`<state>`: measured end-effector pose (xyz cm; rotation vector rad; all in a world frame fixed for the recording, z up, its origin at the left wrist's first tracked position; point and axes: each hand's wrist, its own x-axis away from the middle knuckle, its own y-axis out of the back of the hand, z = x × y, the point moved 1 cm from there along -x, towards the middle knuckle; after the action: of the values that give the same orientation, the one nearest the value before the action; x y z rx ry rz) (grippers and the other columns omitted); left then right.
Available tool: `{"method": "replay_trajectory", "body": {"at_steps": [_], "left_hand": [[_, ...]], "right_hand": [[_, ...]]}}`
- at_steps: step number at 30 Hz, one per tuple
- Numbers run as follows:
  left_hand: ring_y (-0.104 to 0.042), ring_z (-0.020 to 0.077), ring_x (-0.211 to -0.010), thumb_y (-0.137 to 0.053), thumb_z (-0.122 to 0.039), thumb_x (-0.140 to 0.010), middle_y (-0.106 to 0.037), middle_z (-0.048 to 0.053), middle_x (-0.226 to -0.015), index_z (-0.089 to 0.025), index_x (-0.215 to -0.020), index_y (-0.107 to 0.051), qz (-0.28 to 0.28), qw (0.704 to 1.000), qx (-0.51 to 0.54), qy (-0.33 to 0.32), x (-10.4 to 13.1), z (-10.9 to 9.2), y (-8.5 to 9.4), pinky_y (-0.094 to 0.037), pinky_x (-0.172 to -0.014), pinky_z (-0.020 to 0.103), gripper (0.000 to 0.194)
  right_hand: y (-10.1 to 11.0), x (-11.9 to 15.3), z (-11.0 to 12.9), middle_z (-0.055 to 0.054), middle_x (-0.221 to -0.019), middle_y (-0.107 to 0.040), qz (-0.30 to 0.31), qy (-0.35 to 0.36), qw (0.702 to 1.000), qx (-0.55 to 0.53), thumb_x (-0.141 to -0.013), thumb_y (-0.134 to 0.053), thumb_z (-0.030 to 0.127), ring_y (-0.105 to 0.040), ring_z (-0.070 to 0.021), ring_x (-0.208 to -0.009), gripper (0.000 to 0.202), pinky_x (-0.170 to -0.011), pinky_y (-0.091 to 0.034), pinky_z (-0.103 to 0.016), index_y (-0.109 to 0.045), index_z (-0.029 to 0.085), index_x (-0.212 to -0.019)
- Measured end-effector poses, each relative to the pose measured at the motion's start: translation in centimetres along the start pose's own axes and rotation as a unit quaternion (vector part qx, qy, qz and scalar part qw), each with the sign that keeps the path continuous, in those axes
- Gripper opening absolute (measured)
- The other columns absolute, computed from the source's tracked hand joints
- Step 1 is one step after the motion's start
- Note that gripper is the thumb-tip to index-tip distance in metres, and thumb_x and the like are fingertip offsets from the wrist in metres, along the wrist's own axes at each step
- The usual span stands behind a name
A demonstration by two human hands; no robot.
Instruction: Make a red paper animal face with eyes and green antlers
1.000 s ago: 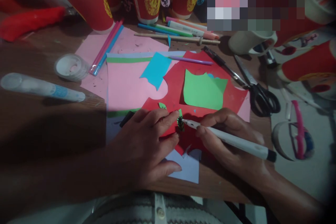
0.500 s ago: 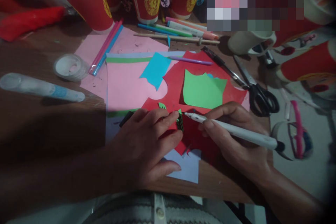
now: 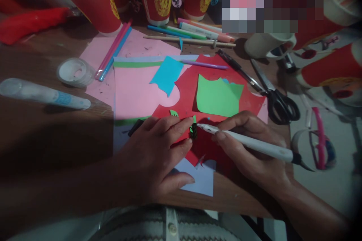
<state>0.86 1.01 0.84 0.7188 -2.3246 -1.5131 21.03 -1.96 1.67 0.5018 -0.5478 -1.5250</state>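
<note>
My left hand lies palm down on the red paper, fingers stretched out. Its index and middle fingertips press the edges of a small green paper strip that bears dark, leaf-like marks. In my right hand is a white marker, gripped between thumb and fingers, with its tip at the strip's right edge. Just above my left fingers sits another small green cutout with dark lines. A larger green paper piece rests on the red sheet behind the marker. A black object, partly hidden, shows by my left knuckles.
Black-handled scissors and a black pen lie to the right. Pink paper and a blue scrap are behind my left hand. Several red cups, markers and a tape roll stand or lie farther back.
The marker tip has shifted slightly down along the green strip's right side, and my right hand has moved a little with it. My left hand stays nearly in place.
</note>
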Motion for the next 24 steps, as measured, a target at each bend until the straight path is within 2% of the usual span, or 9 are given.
{"method": "replay_trajectory", "body": {"at_steps": [8, 15, 24], "left_hand": [[-0.042, 0.0297, -0.116, -0.054, -0.042, -0.082, -0.050, 0.010, -0.130, -0.016, -0.106, -0.062, -0.009, 1.000, 0.009, -0.002, 0.01, 0.03, -0.02, -0.035, -0.092, 0.047, 0.036], [-0.041, 0.0289, -0.117, -0.053, -0.046, -0.082, -0.051, 0.009, -0.130, -0.017, -0.106, -0.062, 0.006, 1.000, 0.009, 0.000, -0.07, 0.06, 0.08, -0.033, -0.092, 0.045, 0.039], [-0.042, 0.0296, -0.116, -0.053, -0.047, -0.081, -0.053, 0.010, -0.127, -0.017, -0.105, -0.062, 0.010, 1.000, 0.011, 0.003, -0.12, 0.00, 0.17, -0.035, -0.091, 0.047, 0.039]], "right_hand": [[-0.08, 0.07, 0.30, 0.004, -0.055, -0.059, -0.015, -0.019, 1.000, 0.010, -0.080, -0.060, 0.026, -0.050, -0.0078, -0.042, 0.010, -0.038, -0.038, -0.017, -0.055, 0.019, -0.075], [0.00, -0.01, 0.38, 0.001, -0.064, -0.066, 0.003, -0.009, 1.000, 0.027, -0.080, -0.061, 0.025, -0.058, -0.0097, -0.051, 0.008, -0.043, -0.043, -0.017, -0.057, 0.019, -0.077], [-0.01, -0.14, 0.25, 0.002, -0.061, -0.065, 0.017, 0.017, 0.999, 0.037, -0.080, -0.060, 0.025, -0.058, -0.0097, -0.050, 0.009, -0.044, -0.044, -0.017, -0.055, 0.019, -0.075]]}}
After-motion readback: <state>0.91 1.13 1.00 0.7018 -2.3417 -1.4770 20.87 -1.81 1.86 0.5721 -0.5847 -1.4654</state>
